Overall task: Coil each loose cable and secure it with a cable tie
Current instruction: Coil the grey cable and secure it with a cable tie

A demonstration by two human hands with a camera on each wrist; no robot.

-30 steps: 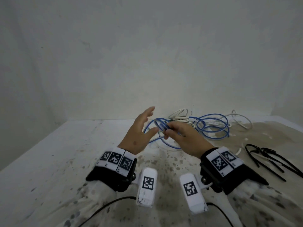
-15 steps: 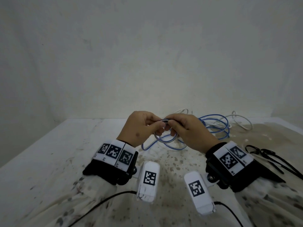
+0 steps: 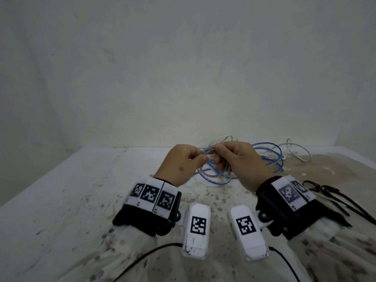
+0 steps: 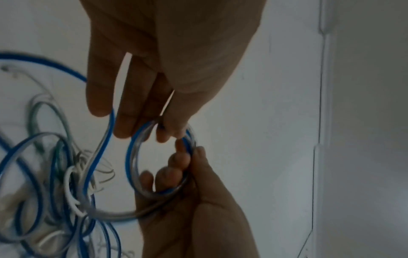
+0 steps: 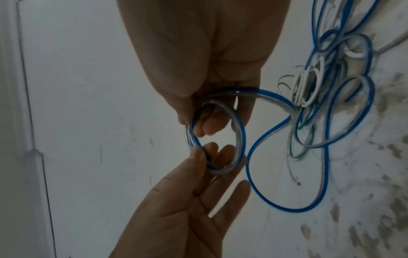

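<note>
A blue-and-clear cable [image 3: 215, 181] lies partly loose on the table, and a small coil of it [image 3: 210, 157] hangs between my hands. My left hand [image 3: 196, 159] pinches the coil's left side with thumb and forefinger. My right hand [image 3: 221, 157] pinches its right side. In the left wrist view the coil [image 4: 132, 157] is a tight ring between my left hand [image 4: 174, 129] and my right hand [image 4: 187, 160]. In the right wrist view the ring [image 5: 240, 139] sits under my right hand [image 5: 194, 118], with my left hand's [image 5: 202, 157] other fingers spread. The rest of the cable trails to a tangle [image 3: 270, 157].
A white cable [image 3: 301, 155] lies looped at the back right, mixed with the blue tangle against the wall. Several black cable ties [image 3: 329, 192] lie on the table to the right of my right wrist. The stained white table [image 3: 81, 200] stretches off to the left.
My left hand was open a second ago; it has since closed onto the blue coil held by my right hand. Both hands have lifted slightly with the coil.
</note>
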